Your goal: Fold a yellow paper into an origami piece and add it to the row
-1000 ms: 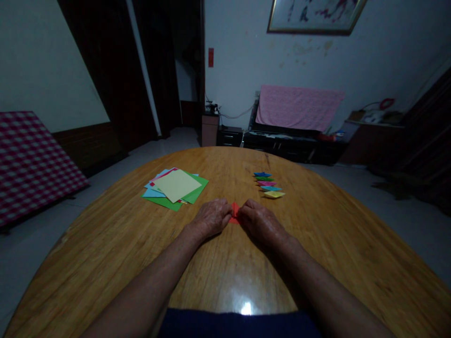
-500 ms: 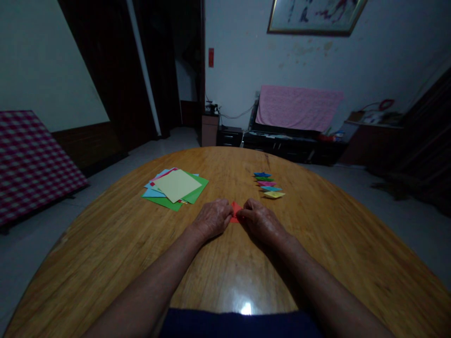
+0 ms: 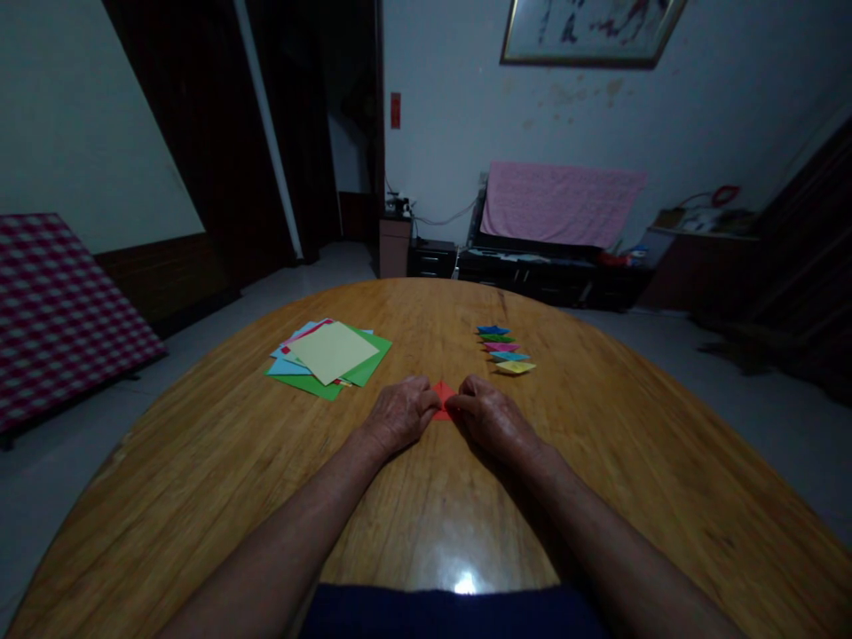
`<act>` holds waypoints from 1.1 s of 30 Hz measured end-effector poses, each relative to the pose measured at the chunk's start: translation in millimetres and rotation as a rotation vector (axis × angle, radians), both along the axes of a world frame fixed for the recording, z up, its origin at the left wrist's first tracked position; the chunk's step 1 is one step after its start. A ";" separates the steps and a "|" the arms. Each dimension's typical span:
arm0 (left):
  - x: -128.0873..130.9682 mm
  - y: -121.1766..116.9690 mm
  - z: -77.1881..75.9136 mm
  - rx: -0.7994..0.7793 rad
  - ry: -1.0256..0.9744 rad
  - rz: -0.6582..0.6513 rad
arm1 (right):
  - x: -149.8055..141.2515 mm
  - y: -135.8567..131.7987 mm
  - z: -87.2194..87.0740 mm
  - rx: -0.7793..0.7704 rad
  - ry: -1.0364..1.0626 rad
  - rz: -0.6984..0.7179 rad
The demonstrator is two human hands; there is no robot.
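Note:
A small folded piece of red paper point(image 3: 442, 404) lies on the wooden table in front of me, roughly triangular at its top. On its left side the fingers of my left hand point(image 3: 405, 412) are closed and pressed on the edge. My right hand point(image 3: 493, 414) grips the right side, thumb and fingers pinched together on the paper. Both hands partly cover it, so its full shape is hidden. Beyond my right hand stands a row of several folded paper boats, with the yellow boat point(image 3: 515, 367) nearest and the dark blue boat point(image 3: 493, 330) farthest.
Left of my hands is a loose pile of coloured paper sheets point(image 3: 336, 351), pale yellow on top. The round wooden table point(image 3: 266, 497) fills the foreground. Past its far edge stands a low black cabinet point(image 3: 552, 277) beneath a pink cloth point(image 3: 563, 202). A checked cloth point(image 3: 63, 311) hangs at the left.
Both hands stay on the red paper with hardly any movement. The whole view has shifted very slightly, and nothing else on the table has moved.

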State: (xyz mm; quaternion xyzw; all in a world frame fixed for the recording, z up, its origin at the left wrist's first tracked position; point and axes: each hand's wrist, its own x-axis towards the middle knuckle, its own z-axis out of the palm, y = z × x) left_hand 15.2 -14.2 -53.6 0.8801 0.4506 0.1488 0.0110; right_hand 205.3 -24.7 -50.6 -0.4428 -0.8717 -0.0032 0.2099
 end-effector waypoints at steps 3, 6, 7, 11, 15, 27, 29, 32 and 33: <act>0.4 0.2 1.4 -0.023 0.000 0.002 | 0.0 0.2 0.0 0.005 0.006 0.004; 0.3 1.0 4.5 -0.041 -0.004 -0.002 | -0.3 0.3 -0.1 0.002 0.011 0.006; -0.2 1.2 6.0 -0.053 -0.002 -0.012 | -0.5 0.4 -0.1 0.001 0.012 0.006; -4.4 1.3 11.7 -0.093 0.016 -0.079 | -1.2 0.4 0.0 0.003 0.021 -0.002; -7.1 0.9 13.4 -0.096 -0.019 -0.100 | -0.9 0.7 -0.8 0.009 0.020 0.004; 3.2 3.1 3.4 -0.095 -0.125 0.028 | -0.8 -0.4 0.0 0.011 0.021 -0.003; 4.4 2.3 3.3 -0.101 -0.125 0.042 | -0.8 -0.2 0.3 0.009 0.024 -0.004; 5.9 1.5 2.2 -0.106 -0.129 0.067 | -0.7 0.2 -0.1 0.006 0.023 -0.004; 6.3 1.5 1.5 -0.103 -0.130 0.074 | -0.7 0.1 -0.2 0.005 0.022 -0.006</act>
